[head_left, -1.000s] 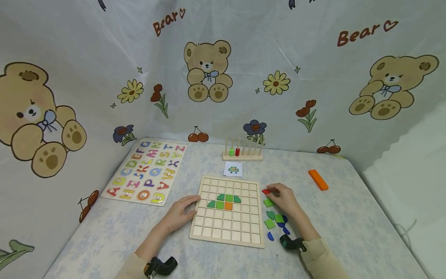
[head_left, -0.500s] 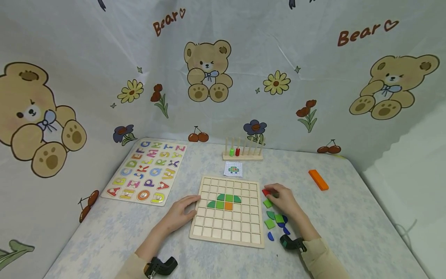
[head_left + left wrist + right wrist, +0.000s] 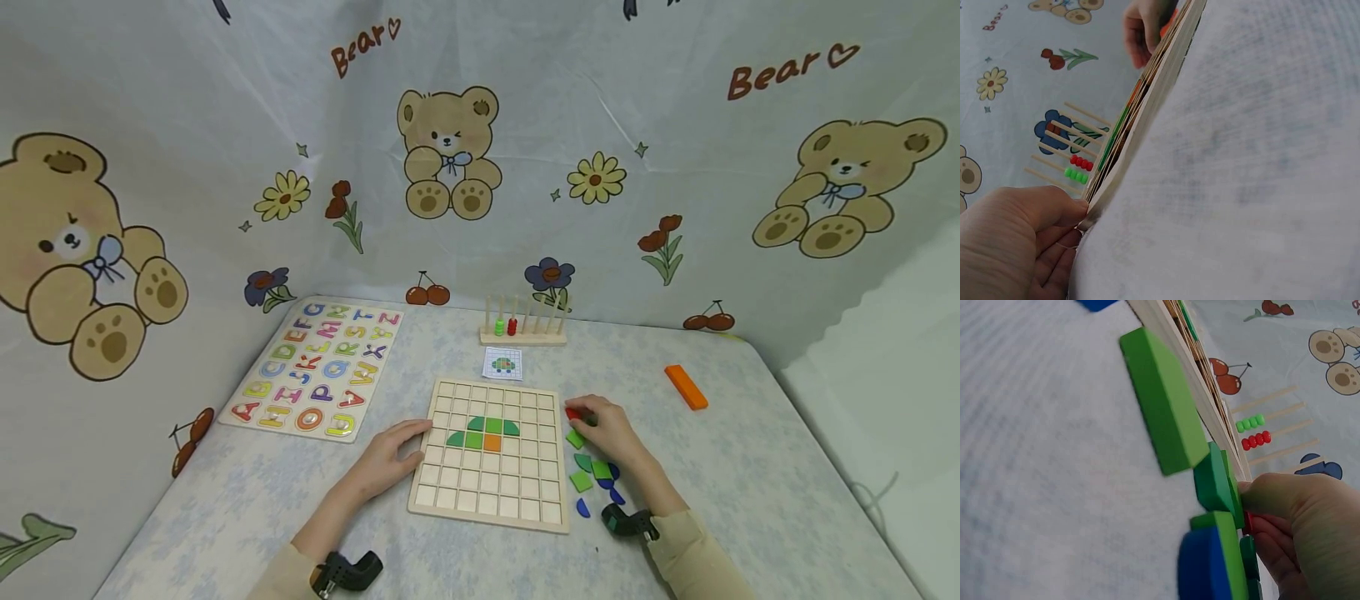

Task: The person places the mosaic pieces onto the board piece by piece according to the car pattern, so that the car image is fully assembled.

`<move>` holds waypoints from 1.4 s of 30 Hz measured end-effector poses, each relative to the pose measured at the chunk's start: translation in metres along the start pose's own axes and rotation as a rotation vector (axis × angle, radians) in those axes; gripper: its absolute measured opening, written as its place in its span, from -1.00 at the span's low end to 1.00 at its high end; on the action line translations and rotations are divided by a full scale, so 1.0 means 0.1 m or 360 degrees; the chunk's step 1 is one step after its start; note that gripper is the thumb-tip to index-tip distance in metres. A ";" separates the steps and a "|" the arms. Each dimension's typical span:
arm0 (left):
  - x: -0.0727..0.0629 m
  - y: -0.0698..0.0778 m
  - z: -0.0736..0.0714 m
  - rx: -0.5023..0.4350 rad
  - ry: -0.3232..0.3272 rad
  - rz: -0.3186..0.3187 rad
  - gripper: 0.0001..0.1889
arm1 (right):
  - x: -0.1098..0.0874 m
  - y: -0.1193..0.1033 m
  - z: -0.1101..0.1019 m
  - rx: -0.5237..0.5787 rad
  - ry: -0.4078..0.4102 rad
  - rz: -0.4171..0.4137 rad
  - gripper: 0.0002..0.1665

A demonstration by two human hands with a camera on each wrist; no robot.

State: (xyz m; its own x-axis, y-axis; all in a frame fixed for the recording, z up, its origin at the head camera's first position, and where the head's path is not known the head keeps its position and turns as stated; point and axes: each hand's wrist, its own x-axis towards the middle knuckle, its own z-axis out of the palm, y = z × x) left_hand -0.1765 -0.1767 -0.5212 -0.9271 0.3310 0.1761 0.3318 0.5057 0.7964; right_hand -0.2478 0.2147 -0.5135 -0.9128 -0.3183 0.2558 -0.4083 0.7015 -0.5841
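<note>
My left hand [image 3: 388, 460] rests at the left edge of the square wooden grid board [image 3: 491, 507], thumb and fingertips touching its rim. On the board lie several green pieces [image 3: 474, 440], some square and some curved, and an orange square [image 3: 492, 442]. Just right of the board, my right hand [image 3: 611, 427] pinches a small red piece [image 3: 573, 413] at the table; in the right wrist view the thumb and fingers partly hide the red piece [image 3: 1247, 523]. Below that hand lie loose green squares [image 3: 581, 482], a darker green curved piece [image 3: 582, 462] and blue curved pieces [image 3: 582, 507].
Behind the board lies a card [image 3: 501, 364] with a green gridded picture. Beyond it stands a peg rack [image 3: 522, 339] with green and red beads. An alphabet puzzle board [image 3: 311, 375] lies at the left, an orange block [image 3: 686, 387] at the right.
The right hand's fingertips have shifted very slightly around the red piece, now covering more of it. The left hand and the board pieces stay where they were.
</note>
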 end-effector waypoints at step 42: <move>0.00 0.03 0.00 0.0060 0.0008 0.0008 -0.51 | -0.07 -1.05 0.21 0.0295 0.0033 -0.0130 -0.69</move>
State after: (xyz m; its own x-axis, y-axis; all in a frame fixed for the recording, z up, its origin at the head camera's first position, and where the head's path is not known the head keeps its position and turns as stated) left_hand -0.1762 -0.1757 -0.5188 -0.9262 0.3296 0.1828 0.3426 0.5340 0.7730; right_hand -0.1986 0.1297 -0.4698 -0.8774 -0.3547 0.3230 -0.4747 0.5440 -0.6919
